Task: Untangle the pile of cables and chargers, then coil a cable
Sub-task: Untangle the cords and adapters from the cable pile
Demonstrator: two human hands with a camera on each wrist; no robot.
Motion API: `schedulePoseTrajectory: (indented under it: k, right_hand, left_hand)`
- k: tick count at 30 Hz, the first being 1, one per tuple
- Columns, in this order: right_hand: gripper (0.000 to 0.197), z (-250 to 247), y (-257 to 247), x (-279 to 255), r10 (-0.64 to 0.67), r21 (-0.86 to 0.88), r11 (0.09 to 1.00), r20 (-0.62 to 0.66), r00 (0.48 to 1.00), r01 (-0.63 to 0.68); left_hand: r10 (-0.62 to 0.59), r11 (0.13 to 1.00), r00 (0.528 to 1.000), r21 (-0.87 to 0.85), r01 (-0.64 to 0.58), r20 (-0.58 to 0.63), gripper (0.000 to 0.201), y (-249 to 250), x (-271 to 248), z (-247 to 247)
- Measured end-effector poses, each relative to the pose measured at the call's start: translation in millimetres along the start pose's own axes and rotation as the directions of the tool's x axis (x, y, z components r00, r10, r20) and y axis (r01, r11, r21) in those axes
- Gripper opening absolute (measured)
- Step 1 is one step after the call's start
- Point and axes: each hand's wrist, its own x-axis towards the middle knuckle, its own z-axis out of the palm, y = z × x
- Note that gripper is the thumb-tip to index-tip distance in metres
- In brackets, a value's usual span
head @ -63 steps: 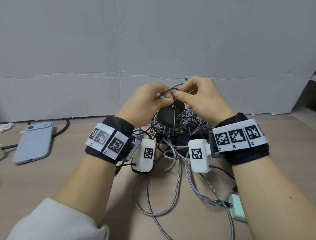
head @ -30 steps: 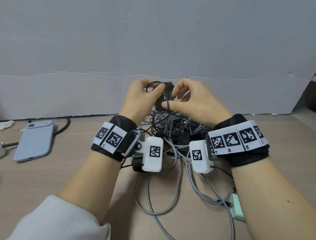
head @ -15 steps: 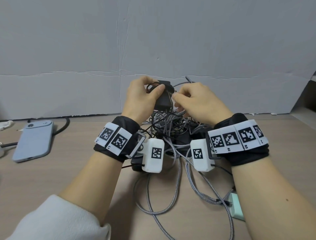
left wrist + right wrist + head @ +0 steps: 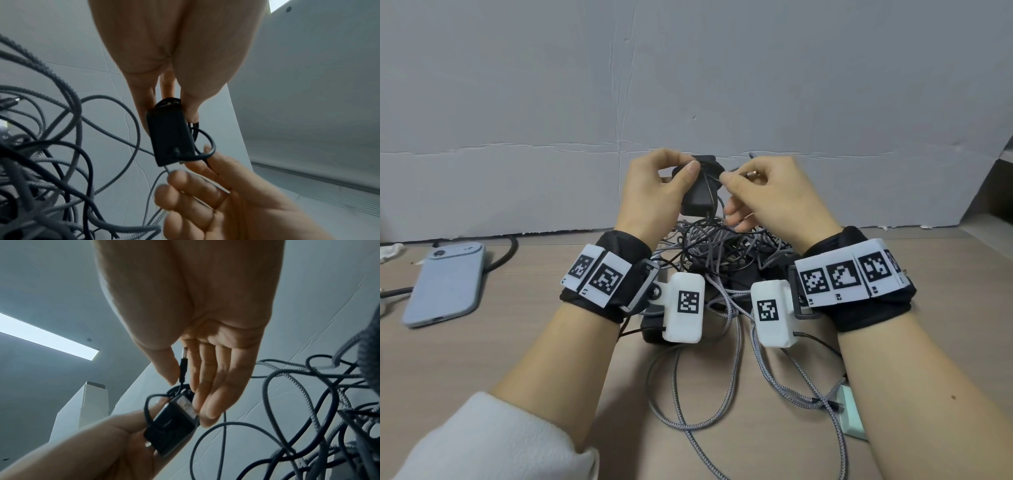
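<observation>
1. Black charger being held above cable pile, left hand gripping it.
2. Right hand pinching thin black cable's plug.
3. Untangling step; next likely calling for threading plug free.

Head view downward over tangle; wrist views close, upward, perhaps sharing charger.

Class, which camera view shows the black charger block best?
The left wrist view: the black charger block hangs unobstructed below the left hand, its thin black cable looping out. The head view hides much behind fingers; the right wrist view shows it blurred.
</observation>
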Motion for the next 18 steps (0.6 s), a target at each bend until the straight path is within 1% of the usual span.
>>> schedulePoseTrajectory:
  k: [2,5,7,9,11,14,16,17,18]
  right_hand:
    - [0.020,3,-1,-2,-0.009,0.028,1.000,0.007,1.000,0.008]
    - [0.018,5,-2,-1,0.009,0.127,0.992,-0.072,0.997,0.000]
    - [0.015,5,-3,-1,0.037,0.197,0.980,-0.133,0.990,-0.010]
    - [0.012,6,-2,1,0.053,0.224,0.975,-0.174,0.983,-0.013]
    - [0.011,6,2,2,0.033,0.173,0.985,-0.225,0.974,0.007]
    - [0.010,0,6,4,-0.057,-0.007,0.998,-0.259,0.964,0.057]
    - [0.010,-5,4,4,-0.087,-0.067,0.995,-0.242,0.966,0.073]
    - [0.009,-6,3,4,-0.100,-0.083,0.993,-0.228,0.969,0.083]
    - [0.009,-7,2,3,-0.109,-0.090,0.992,-0.204,0.973,0.093]
  left_hand:
    - [0.011,1.000,1.000,-0.008,-0.012,-0.017,0.007,1,0,1]
    - [0.018,0.998,1.000,-0.065,-0.019,-0.014,0.008,1,-1,2]
    - [0.025,0.996,1.000,-0.088,-0.024,0.016,0.020,0,-2,3]
    - [0.015,0.996,0.997,-0.094,-0.007,0.078,0.031,-1,-4,3]
    - [-0.038,0.996,0.983,-0.077,0.053,0.181,0.039,-3,-5,3]
    - [-0.102,0.986,0.934,-0.089,0.140,0.343,0.040,-1,-7,-1]
    - [-0.124,0.974,0.912,-0.128,0.187,0.390,0.034,6,-8,-4]
    - [-0.137,0.967,0.909,-0.146,0.209,0.394,0.032,9,-8,-5]
    - [-0.147,0.966,0.915,-0.145,0.214,0.376,0.032,9,-7,-6]
